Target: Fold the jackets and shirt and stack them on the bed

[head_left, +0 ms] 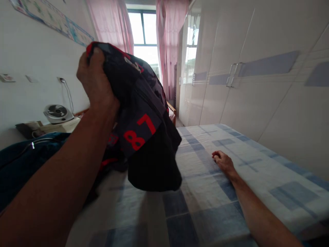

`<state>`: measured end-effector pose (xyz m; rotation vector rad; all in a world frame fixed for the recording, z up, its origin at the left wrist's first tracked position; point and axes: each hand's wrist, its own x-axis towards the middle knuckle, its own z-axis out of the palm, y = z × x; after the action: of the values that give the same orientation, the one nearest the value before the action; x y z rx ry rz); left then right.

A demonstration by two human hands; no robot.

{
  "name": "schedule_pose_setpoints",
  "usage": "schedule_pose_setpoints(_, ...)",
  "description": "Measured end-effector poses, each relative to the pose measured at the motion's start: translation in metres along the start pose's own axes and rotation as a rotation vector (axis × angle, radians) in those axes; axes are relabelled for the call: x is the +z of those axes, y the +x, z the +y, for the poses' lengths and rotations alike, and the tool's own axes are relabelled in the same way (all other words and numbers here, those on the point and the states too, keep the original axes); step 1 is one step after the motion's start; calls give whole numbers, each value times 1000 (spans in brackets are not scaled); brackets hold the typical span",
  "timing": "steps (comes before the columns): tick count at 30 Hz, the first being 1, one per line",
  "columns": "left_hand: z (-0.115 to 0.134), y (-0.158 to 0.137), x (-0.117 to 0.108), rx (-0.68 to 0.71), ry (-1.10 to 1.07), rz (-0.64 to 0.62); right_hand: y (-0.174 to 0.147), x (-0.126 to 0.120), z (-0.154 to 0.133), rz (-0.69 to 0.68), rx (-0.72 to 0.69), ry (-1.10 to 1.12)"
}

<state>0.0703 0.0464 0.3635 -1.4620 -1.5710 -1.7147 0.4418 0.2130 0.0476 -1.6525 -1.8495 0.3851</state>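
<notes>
My left hand (95,75) is raised, its fingers closed on the red-trimmed top edge of a black-and-grey garment (151,157). The cloth hangs bunched to the right of the hand, with large red digits "87" and some white lettering showing. Its folds hide whether it is a jacket or a shirt. My right hand (224,162) is low over the bed's patterned sheet (200,192), apart from the garment. The fingers there are curled in, and I see nothing held in them.
Dark teal clothing (15,161) lies at the left, with more dark cloth behind my left forearm. A small grey fan (58,112) stands by the left wall. White wardrobes (257,103) line the right side, and pink curtains (110,20) frame the window behind.
</notes>
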Motion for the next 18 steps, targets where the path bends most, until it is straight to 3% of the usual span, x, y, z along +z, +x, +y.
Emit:
schedule_pose_setpoints(2,-8,-23,-1,-66,19,162,0,0,0,-11,1,5)
schedule_pose_setpoints(3,-15,-40,-1,-104,38,156,0,0,-1,-15,1,10)
schedule_pose_setpoints(8,-73,-136,-14,-315,118,-326,-2,-1,-4,-29,-12,39)
schedule_pose_setpoints(11,-110,-177,-35,-409,87,-494,-4,-3,-8,-58,-29,67)
schedule_pose_setpoints(15,-145,-202,-64,-509,119,-480,-7,-6,-14,-120,-77,82)
schedule_pose_setpoints(18,-158,-204,-71,-551,173,-527,-10,-9,-20,-181,-102,71)
